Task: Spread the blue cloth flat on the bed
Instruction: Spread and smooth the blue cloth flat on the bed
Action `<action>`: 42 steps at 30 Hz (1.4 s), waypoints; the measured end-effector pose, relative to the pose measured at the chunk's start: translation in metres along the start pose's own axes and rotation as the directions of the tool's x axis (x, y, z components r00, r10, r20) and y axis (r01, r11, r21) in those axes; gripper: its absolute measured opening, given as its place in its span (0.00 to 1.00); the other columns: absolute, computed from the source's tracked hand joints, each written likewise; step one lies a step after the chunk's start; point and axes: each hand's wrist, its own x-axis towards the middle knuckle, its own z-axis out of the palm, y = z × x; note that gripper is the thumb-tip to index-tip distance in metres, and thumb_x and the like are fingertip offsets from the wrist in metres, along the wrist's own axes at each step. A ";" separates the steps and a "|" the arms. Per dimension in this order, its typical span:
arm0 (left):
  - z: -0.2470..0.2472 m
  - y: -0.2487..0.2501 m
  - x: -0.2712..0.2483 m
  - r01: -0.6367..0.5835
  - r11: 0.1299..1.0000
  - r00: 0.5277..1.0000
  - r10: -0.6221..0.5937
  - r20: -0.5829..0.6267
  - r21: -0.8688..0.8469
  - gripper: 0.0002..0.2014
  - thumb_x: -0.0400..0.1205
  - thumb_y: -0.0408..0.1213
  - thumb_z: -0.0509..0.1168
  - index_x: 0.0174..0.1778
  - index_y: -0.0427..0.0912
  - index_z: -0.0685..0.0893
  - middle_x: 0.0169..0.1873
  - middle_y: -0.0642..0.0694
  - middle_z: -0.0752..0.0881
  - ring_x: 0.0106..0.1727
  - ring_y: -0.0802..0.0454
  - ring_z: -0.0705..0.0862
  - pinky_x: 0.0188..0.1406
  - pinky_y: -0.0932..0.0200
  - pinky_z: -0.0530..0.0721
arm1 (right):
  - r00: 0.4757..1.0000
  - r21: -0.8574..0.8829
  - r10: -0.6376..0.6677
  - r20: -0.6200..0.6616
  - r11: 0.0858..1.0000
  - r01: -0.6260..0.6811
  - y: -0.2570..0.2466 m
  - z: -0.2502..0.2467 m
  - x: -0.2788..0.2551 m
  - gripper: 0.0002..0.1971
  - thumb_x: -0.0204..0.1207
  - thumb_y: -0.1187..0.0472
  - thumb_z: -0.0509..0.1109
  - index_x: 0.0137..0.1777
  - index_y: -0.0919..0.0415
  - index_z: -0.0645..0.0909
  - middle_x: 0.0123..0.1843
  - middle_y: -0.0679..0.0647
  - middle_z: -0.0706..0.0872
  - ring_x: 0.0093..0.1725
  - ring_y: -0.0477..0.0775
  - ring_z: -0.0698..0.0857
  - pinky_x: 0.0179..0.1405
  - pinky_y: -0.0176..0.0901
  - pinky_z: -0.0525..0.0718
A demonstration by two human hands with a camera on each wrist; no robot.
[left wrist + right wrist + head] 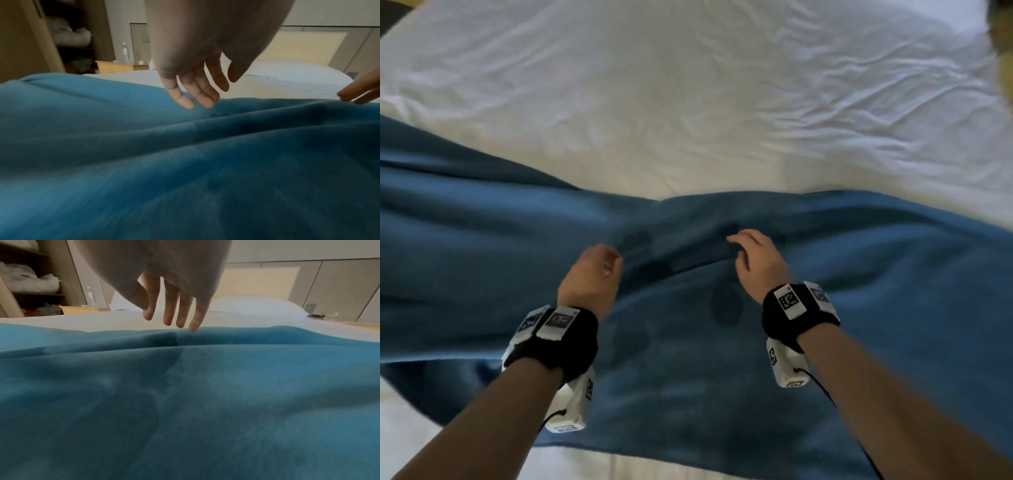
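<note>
The blue cloth (722,308) lies rumpled across the near part of the white bed (654,102), with a fold running through its middle and dark round spots on it. Both hands hover just above that fold. My left hand (599,270) has relaxed fingers (197,91) hanging down over the blue cloth (164,162), holding nothing. My right hand (753,253) has straight fingers (180,316) pointing down close to the far edge of the blue cloth (205,394), gripping nothing. The right hand's fingertips (353,95) show at the edge of the left wrist view.
White wrinkled sheet covers the bed beyond the cloth. A pillow (252,306) lies at the head of the bed. A wooden nightstand (121,66) with a bottle (91,296) and open shelves (28,280) with linens stand at the far left.
</note>
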 end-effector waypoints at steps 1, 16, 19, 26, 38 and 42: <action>0.005 0.009 0.011 -0.039 0.999 0.999 0.038 0.016 0.019 0.06 0.80 0.39 0.62 0.49 0.43 0.81 0.50 0.40 0.83 0.49 0.39 0.84 0.51 0.49 0.78 | 1.000 -0.011 0.011 0.000 1.000 -0.011 0.012 -0.008 0.009 0.18 0.75 0.69 0.61 0.64 0.61 0.80 0.66 0.59 0.80 0.67 0.59 0.76 0.65 0.49 0.75; 0.062 0.083 0.120 -0.323 0.813 0.930 0.177 0.322 0.485 0.22 0.84 0.50 0.51 0.75 0.50 0.69 0.79 0.48 0.66 0.80 0.47 0.60 0.78 0.40 0.53 | 0.936 -0.336 0.223 0.272 0.933 -0.125 0.071 -0.026 0.101 0.21 0.80 0.61 0.56 0.72 0.51 0.72 0.83 0.51 0.56 0.83 0.56 0.48 0.81 0.65 0.47; 0.061 0.088 0.124 -0.353 0.834 0.922 0.232 0.311 0.424 0.15 0.84 0.44 0.53 0.54 0.41 0.82 0.58 0.39 0.81 0.61 0.38 0.79 0.61 0.43 0.74 | 0.964 -0.259 0.164 0.208 0.960 -0.108 0.072 -0.025 0.096 0.14 0.77 0.66 0.60 0.53 0.57 0.86 0.75 0.55 0.72 0.77 0.57 0.64 0.75 0.52 0.62; 0.046 0.077 0.137 -0.281 0.847 0.910 0.085 0.406 0.452 0.12 0.79 0.34 0.60 0.57 0.45 0.78 0.59 0.41 0.76 0.53 0.33 0.83 0.54 0.42 0.80 | 0.932 -0.148 0.330 0.152 0.940 -0.308 0.076 -0.026 0.103 0.19 0.73 0.76 0.54 0.60 0.57 0.73 0.53 0.58 0.77 0.45 0.65 0.81 0.38 0.48 0.72; 0.029 0.064 0.140 -0.479 0.649 0.788 0.022 0.615 0.591 0.10 0.77 0.47 0.59 0.53 0.53 0.77 0.55 0.50 0.84 0.52 0.45 0.84 0.45 0.57 0.76 | 0.908 -0.466 0.384 0.165 0.842 -0.272 0.084 -0.008 0.102 0.05 0.79 0.67 0.59 0.53 0.62 0.71 0.48 0.62 0.86 0.44 0.64 0.85 0.33 0.47 0.69; 0.027 0.060 0.145 -0.576 0.599 0.707 0.023 0.707 0.557 0.13 0.81 0.55 0.54 0.51 0.56 0.80 0.54 0.51 0.86 0.51 0.48 0.84 0.48 0.55 0.80 | 0.914 -0.374 0.395 0.091 0.864 -0.336 0.083 -0.011 0.101 0.03 0.81 0.64 0.56 0.51 0.58 0.65 0.35 0.60 0.83 0.32 0.63 0.78 0.30 0.48 0.68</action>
